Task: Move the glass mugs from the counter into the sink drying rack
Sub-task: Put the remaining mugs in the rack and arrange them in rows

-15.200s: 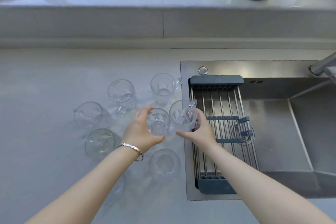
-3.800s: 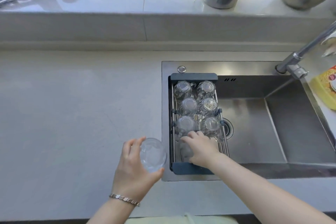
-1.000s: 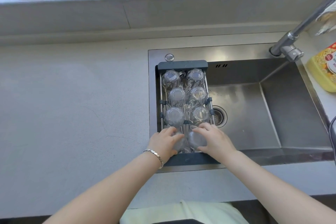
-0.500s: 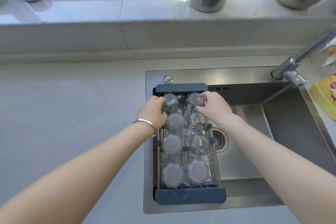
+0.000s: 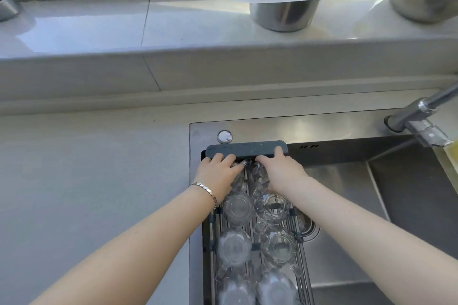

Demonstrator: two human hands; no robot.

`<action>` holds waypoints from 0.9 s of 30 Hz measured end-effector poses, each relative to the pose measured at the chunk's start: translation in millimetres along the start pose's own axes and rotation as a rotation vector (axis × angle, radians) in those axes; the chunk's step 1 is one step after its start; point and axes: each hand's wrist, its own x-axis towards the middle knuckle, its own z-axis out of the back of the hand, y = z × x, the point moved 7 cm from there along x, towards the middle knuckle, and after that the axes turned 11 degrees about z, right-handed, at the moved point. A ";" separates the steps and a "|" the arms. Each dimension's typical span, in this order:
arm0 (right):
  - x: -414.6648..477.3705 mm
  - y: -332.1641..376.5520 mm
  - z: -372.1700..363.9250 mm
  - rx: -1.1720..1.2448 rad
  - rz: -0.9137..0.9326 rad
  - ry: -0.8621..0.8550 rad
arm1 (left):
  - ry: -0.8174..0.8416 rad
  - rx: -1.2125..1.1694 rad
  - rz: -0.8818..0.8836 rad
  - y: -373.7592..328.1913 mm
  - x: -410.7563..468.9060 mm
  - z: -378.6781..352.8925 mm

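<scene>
Six glass mugs (image 5: 238, 208) show upturned in two rows in the drying rack (image 5: 246, 150); the far end is hidden under the left hand (image 5: 219, 173) and right hand (image 5: 281, 171), grips unclear, fingertips at the rack's far edge; counter (image 5: 99, 181) bare

Before you: clear colourless glass mugs (image 5: 238, 208) on a silver-barred drying rack with dark slate-grey end bar (image 5: 245, 149), a steel-grey sink (image 5: 342, 257), pale grey counter (image 5: 94, 181), and a gold-toned bracelet (image 5: 205, 190).
</scene>
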 end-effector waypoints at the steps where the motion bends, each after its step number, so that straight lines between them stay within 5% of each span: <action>1: -0.4 3.7 3.6 -0.106 0.032 0.000 | -0.002 -0.009 0.000 1.3 -0.2 0.2; 7: -4.9 20.9 3.8 -0.511 0.511 -0.006 | -0.005 -0.122 0.053 4.4 -10.2 -1.9; 13: -16.3 25.5 22.6 -0.602 0.668 -0.101 | -0.018 -0.166 0.078 4.5 -11.9 -1.7; 18: -50.1 1.6 53.2 -0.190 0.468 -0.256 | -0.015 -0.212 0.095 4.5 -13.1 -3.9; 27: -78.7 -27.4 29.0 0.712 -0.260 -0.527 | -0.021 -0.301 0.112 3.7 -14.6 -7.1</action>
